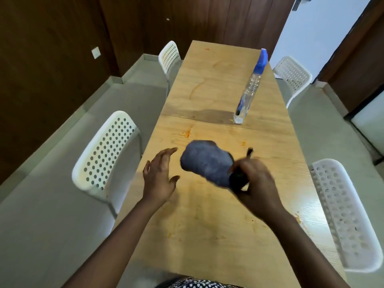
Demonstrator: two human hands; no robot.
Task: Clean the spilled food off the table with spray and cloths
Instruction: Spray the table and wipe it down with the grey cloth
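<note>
My right hand [256,183] grips a blue-grey cloth [205,164], together with something dark, just above the middle of the long wooden table [218,225]; the cloth is blurred. My left hand [161,176] hovers open to the cloth's left, fingers spread, touching nothing. Orange food smears [187,133] lie on the wood beyond the cloth, with more stains [299,220] at the right edge. A clear spray bottle [248,93] with a blue head stands upright further along the table, to the right, beside a dark wet patch [209,116].
White perforated chairs flank the table: one near left [106,154], one far left [169,57], one near right [342,213], one far right [293,74]. Dark wood panelling lines the far wall, and an open door [307,28] is at the back right.
</note>
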